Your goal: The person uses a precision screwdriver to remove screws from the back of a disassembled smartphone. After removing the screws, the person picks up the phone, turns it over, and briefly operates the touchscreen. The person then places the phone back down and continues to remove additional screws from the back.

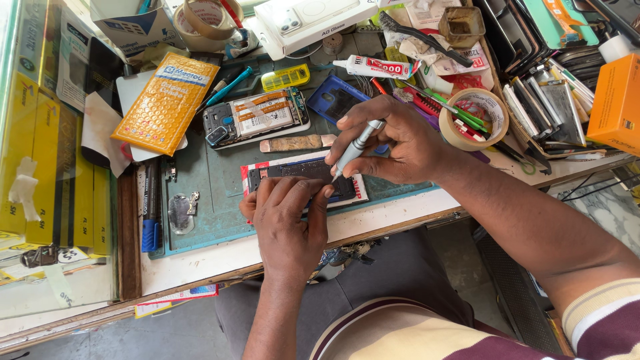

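I press my left hand (288,220) flat, fingers together, on the dark phone frame (300,175) near the counter's front edge. My right hand (393,143) pinches a silver screwdriver (353,148), its tip at the frame's right end. The opened phone (257,117) behind suggests disassembly is well underway; reassembly remains. Clutter crowds the back and right; the green mat (220,193) leaves room leftward.
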